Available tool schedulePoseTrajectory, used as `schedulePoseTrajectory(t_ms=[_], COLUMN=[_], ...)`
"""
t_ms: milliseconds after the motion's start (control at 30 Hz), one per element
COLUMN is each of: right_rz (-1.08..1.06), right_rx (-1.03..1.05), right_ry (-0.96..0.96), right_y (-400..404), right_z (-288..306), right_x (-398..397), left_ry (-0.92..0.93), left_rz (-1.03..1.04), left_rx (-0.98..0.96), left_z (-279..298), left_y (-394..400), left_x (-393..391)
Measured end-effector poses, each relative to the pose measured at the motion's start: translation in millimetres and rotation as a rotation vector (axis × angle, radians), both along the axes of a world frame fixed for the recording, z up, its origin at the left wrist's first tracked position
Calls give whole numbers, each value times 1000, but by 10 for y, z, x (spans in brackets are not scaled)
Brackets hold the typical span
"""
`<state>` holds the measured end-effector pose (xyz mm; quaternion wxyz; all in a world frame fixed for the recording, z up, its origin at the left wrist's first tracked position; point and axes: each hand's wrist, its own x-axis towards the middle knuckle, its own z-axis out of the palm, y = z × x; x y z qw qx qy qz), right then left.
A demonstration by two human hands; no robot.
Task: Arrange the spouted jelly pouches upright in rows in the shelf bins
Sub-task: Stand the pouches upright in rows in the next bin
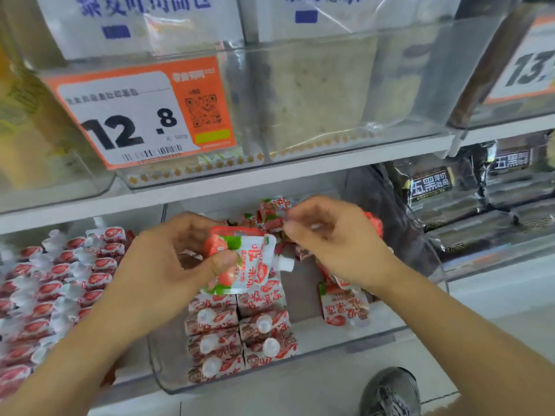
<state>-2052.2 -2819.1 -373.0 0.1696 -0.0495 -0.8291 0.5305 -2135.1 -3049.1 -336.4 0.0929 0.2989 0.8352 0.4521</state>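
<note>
Two upright rows of pouches [240,334] stand just below the left hand [168,265] in the clear bin [387,328] | left hand pinches one spouted pouch [249,265], spout sideways | right hand [330,238] curls on loose pouches [342,307], grip unclear | risk: the tilted pouch, set down crooked, topples the row beneath.

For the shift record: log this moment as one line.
left hand: holds jelly pouch, spout sideways | right hand: fingers at loose pouch heap | clear bin: two upright rows started, unfinished
</note>
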Motion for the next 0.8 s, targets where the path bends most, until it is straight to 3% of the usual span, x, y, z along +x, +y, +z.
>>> schedulePoseTrajectory(t_ms=[100,267,400,633,733,800], right_rz=[-43,54,34,-26,-162,-106], right_rx=[571,1034,997,800,972,1060], right_ry=[-4,-488,-563,-451,-418,-383], right_y=[103,105,153,296,333,214], right_z=[-70,-125,-147,173,256,211], right_x=[-348,-805,-928,-678,-520,-455], left_ry=[31,44,-6,49,13,2], left_rz=[137,246,264,292,291,294], left_rx=[68,71,132,153,184,208], left_z=[4,-46,-121,-76,-75,-67], left_y=[-155,-211,-270,-379,-447,-469], left_x=[-13,56,82,148,133,144])
